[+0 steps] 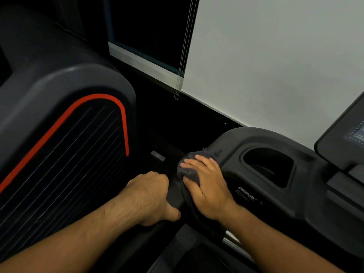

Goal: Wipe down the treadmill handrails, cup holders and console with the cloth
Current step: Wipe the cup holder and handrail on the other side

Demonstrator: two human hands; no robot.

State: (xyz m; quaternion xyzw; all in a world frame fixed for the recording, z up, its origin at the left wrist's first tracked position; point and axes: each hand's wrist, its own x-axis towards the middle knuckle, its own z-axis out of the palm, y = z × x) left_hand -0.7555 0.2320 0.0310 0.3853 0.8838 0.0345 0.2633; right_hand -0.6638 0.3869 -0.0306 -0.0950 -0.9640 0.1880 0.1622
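Note:
A dark grey cloth (188, 170) is wrapped over the black treadmill handrail (174, 196) where it joins the console housing. My right hand (206, 186) presses flat on the cloth with fingers spread over it. Just to the left, my left hand (151, 198) is closed around the same handrail. To the right of the cloth sits an open cup holder (267, 166) in the black housing. The console screen (354, 133) shows at the far right edge, mostly cut off.
A neighbouring machine's large black shroud with a red stripe (65, 134) stands close on the left. A white wall (275, 56), a dark window (149, 26) and hanging blind cords (181, 75) lie behind. A dark gap separates the two machines.

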